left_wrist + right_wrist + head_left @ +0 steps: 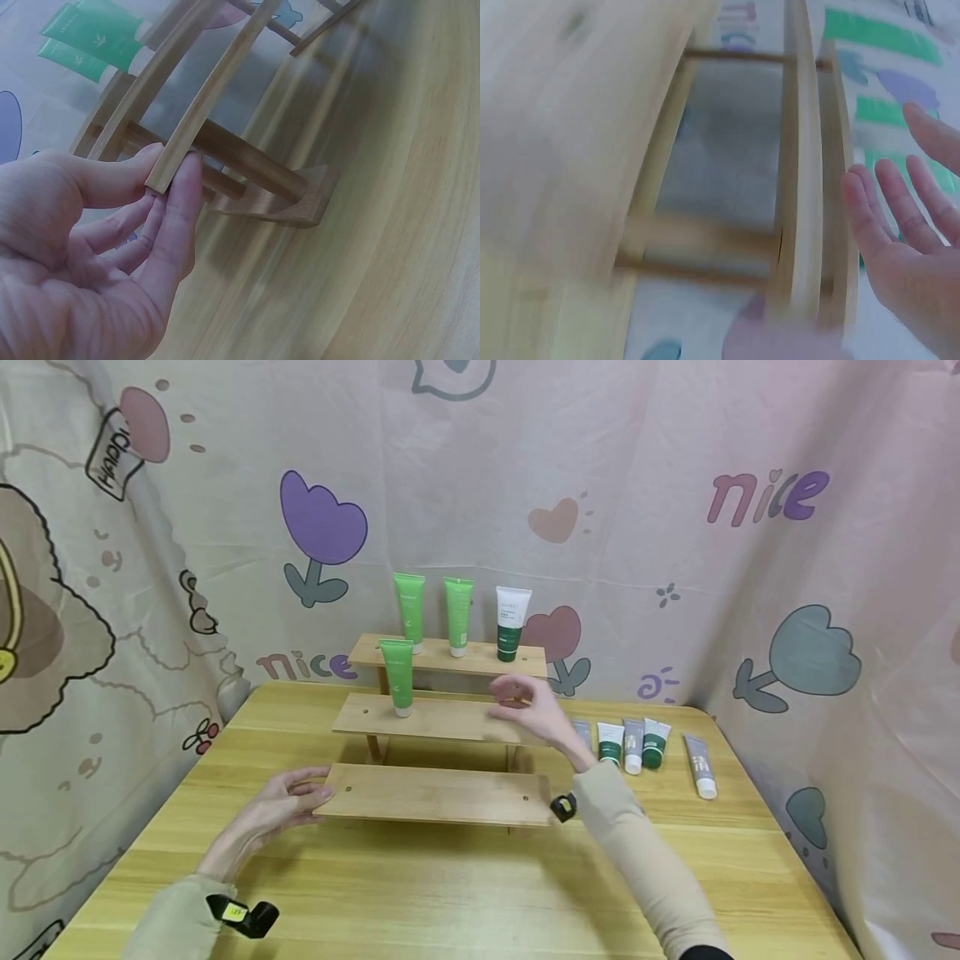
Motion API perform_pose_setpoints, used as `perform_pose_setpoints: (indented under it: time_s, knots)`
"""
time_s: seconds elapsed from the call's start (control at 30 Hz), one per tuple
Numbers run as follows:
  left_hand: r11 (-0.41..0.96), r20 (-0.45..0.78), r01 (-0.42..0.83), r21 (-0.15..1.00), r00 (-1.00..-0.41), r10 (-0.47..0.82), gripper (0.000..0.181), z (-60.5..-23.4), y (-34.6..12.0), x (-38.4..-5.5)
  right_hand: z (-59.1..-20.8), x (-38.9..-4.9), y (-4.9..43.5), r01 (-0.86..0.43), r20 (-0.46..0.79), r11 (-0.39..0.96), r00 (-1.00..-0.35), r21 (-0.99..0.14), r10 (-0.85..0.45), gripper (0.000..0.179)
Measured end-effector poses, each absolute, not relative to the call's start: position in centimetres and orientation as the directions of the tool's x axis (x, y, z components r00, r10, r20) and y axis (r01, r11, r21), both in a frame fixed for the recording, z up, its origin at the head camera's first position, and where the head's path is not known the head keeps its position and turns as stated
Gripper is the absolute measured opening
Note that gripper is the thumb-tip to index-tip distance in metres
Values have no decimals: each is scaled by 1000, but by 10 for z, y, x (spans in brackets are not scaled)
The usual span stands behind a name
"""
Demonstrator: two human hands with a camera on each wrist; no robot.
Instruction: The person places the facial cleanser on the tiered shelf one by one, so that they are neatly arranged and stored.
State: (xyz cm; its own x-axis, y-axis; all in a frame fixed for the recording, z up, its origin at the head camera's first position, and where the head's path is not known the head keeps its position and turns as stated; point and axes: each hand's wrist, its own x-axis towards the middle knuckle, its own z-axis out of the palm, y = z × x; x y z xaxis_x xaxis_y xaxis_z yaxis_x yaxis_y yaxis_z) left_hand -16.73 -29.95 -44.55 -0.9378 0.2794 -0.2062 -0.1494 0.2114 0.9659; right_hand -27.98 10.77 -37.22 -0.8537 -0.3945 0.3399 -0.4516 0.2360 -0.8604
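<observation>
Meanwhile, four tubes point(458, 617) occupy the rack point(438, 793); left hand point(279, 803) pinches it, right hand point(545, 718) curves loosely, empty.

1. Table point(480, 893): the rack point(420, 793) stands on it, toward the rear; the curtain point(630, 435) hangs behind both.
2. Top shelf point(481, 657), rearmost: three tubes point(458, 617) stand in a row from left to right.
3. Middle shelf point(457, 718): a single tube point(398, 677) stands toward the left end, before the row's leftmost.
4. Bottom shelf point(480, 795), foremost: the left hand point(279, 803) grips its left end, thumb and fingers on opposite faces.
5. Right hand point(536, 706): near the middle shelf's right end.
6. Right of the rack, on the table: four tubes point(633, 746) lie close together; a fifth tube point(701, 767) lies apart, farther right.
</observation>
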Motion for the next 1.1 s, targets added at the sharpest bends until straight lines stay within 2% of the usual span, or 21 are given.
perform_pose_setpoints:
  time_s: [0.23,0.5,0.63,0.77,0.9,1.1]
  knots:
    - [211,-204,-147,966,-938,279,71,-445,-300,-167,-387,-263,181,-434,361,239,-885,-869,-294,41]
    - [213,-194,-134,968,-936,293,72,-445,-299,-166,-423,-240,272,-444,450,349,-890,-825,-69,36]
    - [208,-190,-131,969,-937,294,72,-445,-299,-166,-445,-230,314,-373,448,460,-892,-806,60,35]
    - [211,-188,-129,969,-938,290,72,-445,-300,-166,-466,-225,343,-322,450,488,-877,-811,169,31]
    - [214,-188,-128,968,-940,286,72,-446,-300,-166,-477,-217,359,-245,432,569,-875,-785,218,31]
    - [204,-190,-133,970,-939,287,73,-446,-300,-165,-480,-208,372,-79,317,679,-919,-730,234,36]
